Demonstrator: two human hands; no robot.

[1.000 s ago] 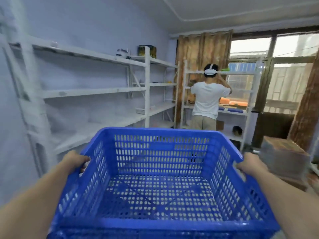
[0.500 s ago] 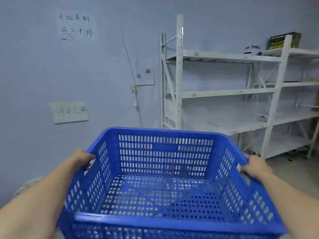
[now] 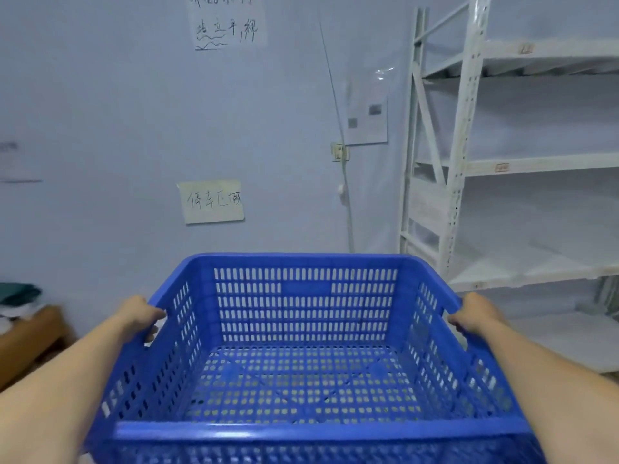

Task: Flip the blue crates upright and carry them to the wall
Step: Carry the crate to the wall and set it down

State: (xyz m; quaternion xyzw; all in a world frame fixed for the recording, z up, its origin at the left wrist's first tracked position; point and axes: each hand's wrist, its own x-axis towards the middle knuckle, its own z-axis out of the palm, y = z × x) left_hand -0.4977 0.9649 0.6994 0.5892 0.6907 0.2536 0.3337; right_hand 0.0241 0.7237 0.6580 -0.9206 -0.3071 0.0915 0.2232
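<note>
An empty blue slotted crate is held upright in front of me, its open top facing up, filling the lower half of the view. My left hand grips the crate's left rim. My right hand grips the right rim. The crate is in the air. Directly ahead stands the pale blue wall. The floor under the crate is hidden by it.
White metal shelving stands against the wall at the right. Paper notes and a wall socket with a hanging cord are on the wall. A wooden piece of furniture with folded cloth sits at the far left.
My view has swung left, from the window and another person to the shelving and then the bare wall, which is now closer. Both hands kept their grip on the crate.
</note>
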